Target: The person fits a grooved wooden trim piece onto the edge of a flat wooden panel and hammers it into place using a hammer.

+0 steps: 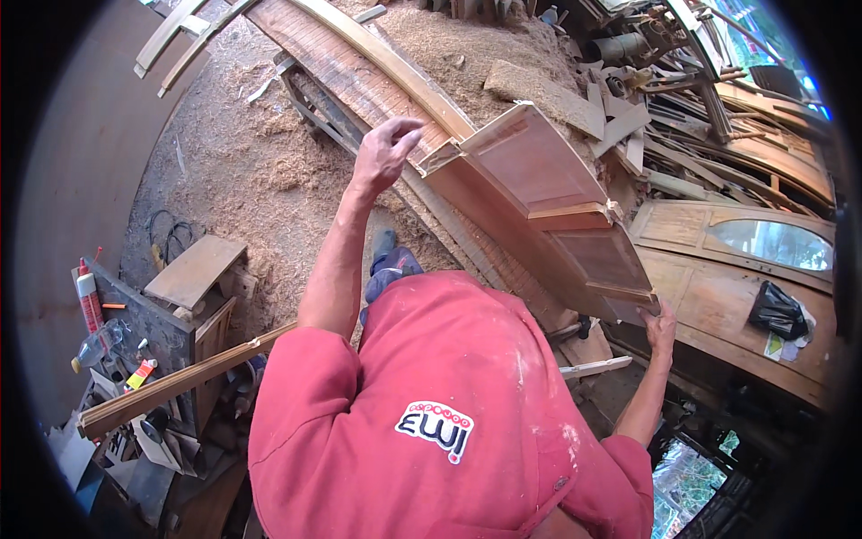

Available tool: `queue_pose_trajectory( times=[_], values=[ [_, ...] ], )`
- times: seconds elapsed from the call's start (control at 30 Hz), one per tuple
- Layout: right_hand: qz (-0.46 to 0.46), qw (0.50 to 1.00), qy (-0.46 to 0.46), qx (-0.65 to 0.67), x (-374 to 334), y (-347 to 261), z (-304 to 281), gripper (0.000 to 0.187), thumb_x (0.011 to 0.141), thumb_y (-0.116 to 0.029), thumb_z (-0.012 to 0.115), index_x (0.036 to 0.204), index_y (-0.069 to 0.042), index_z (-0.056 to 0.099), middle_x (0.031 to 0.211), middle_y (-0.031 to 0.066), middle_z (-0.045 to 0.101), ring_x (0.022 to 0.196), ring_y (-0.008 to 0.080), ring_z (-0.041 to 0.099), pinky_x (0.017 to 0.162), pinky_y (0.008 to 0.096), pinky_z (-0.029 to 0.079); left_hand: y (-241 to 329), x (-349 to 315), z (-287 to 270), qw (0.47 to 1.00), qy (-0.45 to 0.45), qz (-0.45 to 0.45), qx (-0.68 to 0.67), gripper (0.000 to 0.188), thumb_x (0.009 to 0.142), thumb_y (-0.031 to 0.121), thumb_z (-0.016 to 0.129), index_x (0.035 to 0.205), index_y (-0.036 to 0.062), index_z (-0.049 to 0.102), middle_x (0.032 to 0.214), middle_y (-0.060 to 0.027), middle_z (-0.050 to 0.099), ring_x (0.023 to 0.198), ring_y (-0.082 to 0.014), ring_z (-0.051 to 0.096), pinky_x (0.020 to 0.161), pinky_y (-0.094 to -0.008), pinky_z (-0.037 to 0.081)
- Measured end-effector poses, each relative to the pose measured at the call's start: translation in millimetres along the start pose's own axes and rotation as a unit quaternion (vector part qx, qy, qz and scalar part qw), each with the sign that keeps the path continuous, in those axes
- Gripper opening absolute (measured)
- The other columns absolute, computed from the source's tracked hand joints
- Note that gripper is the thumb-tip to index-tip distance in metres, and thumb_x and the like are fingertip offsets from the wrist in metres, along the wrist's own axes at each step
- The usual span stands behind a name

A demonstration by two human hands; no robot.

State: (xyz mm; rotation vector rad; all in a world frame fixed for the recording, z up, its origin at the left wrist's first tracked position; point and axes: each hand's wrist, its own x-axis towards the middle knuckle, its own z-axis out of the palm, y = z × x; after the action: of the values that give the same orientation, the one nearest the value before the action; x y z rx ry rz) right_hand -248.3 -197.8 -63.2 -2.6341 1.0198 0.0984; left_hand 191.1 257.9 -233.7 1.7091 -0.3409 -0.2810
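Note:
A panelled wooden piece [539, 171], like a small door or drawer front with framed panels, rests at a slant on the long plank bench. Its near right end is gripped by my right hand [660, 328], fingers wrapped around the edge. My left hand [388, 157] hovers just off the piece's far left corner, over the bench edge, with fingers loosely bent and apart and nothing visible in them. Beneath the piece runs the reddish bench plank [332, 54], and a pale wooden strip [386, 54] lies along it.
Wood shavings [251, 171] cover the floor. To the left stand a small wooden stool [196, 269] and a cluttered box with a glue tube [88, 296] and a plastic bottle [97, 346]. A long timber [180, 382] juts out beside me. Scrap wood [718, 153] and a door with oval glass [772, 244] lie right.

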Motion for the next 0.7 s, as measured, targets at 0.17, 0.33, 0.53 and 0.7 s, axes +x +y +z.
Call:
queue_pose_trajectory(
  times=[0.17,0.33,0.53,0.7],
  values=[
    [-0.013,1.0,-0.014,-0.019,2,-1,-2,0.046,0.077,-0.018,0.081,0.118,-0.002,0.069,0.105,0.0209,0.072,0.098,0.0384,0.067,0.089,0.0428,0.051,86,26,18,0.991,-0.094,0.088,-0.027,0.041,0.1,0.031,0.064,0.135,0.0097,0.062,0.124,-0.0151,0.069,0.115,-0.0259,0.065,0.1,-0.0411,0.052],
    [0.028,0.999,0.014,-0.039,-7,20,6,0.042,0.076,-0.019,0.083,0.111,-0.002,0.07,0.098,0.0223,0.071,0.092,0.0407,0.067,0.083,0.0453,0.051,120,67,19,0.908,0.069,0.024,-0.412,0.088,0.104,0.065,0.028,0.156,-0.0063,0.021,0.157,-0.0261,0.037,0.147,-0.0374,0.036,0.124,-0.0483,0.025],
    [0.013,0.997,0.075,-0.019,-14,48,19,0.041,0.074,-0.022,0.085,0.105,-0.002,0.066,0.091,0.0247,0.066,0.087,0.0458,0.062,0.074,0.0457,0.049,109,53,107,0.96,-0.197,0.011,-0.199,0.108,0.09,0.086,0.014,0.162,0.006,0.006,0.168,-0.0232,0.009,0.156,-0.0383,0.008,0.125,-0.055,0.011],
    [-0.029,0.997,0.073,-0.014,-17,21,11,0.037,0.073,-0.021,0.085,0.099,-0.002,0.065,0.086,0.0203,0.063,0.079,0.0411,0.058,0.071,0.0465,0.047,106,53,107,0.954,-0.205,-0.011,-0.218,0.101,0.091,0.086,0.013,0.164,0.0164,0.016,0.167,-0.0194,0.02,0.156,-0.0361,0.011,0.125,-0.0544,0.007]
  ],
)
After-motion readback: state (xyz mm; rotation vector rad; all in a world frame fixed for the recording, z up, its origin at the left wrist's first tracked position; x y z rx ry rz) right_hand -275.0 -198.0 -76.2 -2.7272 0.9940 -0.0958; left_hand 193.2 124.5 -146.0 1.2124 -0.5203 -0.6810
